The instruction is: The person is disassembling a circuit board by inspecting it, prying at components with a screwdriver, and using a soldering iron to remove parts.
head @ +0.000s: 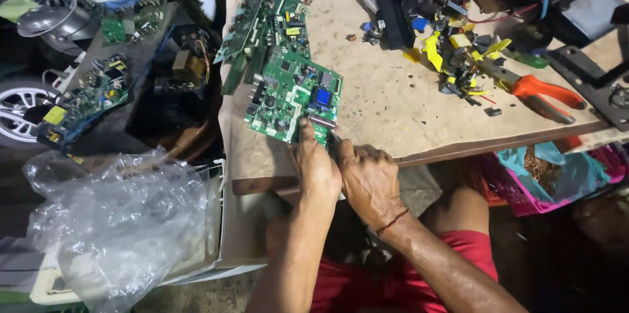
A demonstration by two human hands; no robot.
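Bare, pale and scuffed, the wooden workbench (406, 103) fills the upper middle of the view, its front edge running just above the person's knees. Crumpled clear plastic sheeting (111, 221) lies off to the lower left, well apart from the hands. Along the bench's left side lies a long stack of green boards (262, 18), and at its near end sits the green circuit board (293, 98), tilted so its long axis runs from far-left toward near-right, with the near corner at the bench edge. Further right, orange-handled pliers (540, 93) rest among a scatter of yellow and black pulled parts (452, 47), near the right edge and well away from both hands.

Both hands meet at the board's near edge. The left hand (316, 165) comes up from below, thumb and fingers closed together on the board's near-right corner, so the board extends away and to the left from its fingers. The right hand (368, 178) sits just beside it, touching it, fingers curled shut; it seems to press a thin dark tool against the board's edge, though the tool is mostly hidden and I cannot tell for sure. Of the two, the left hand lies nearer the board.
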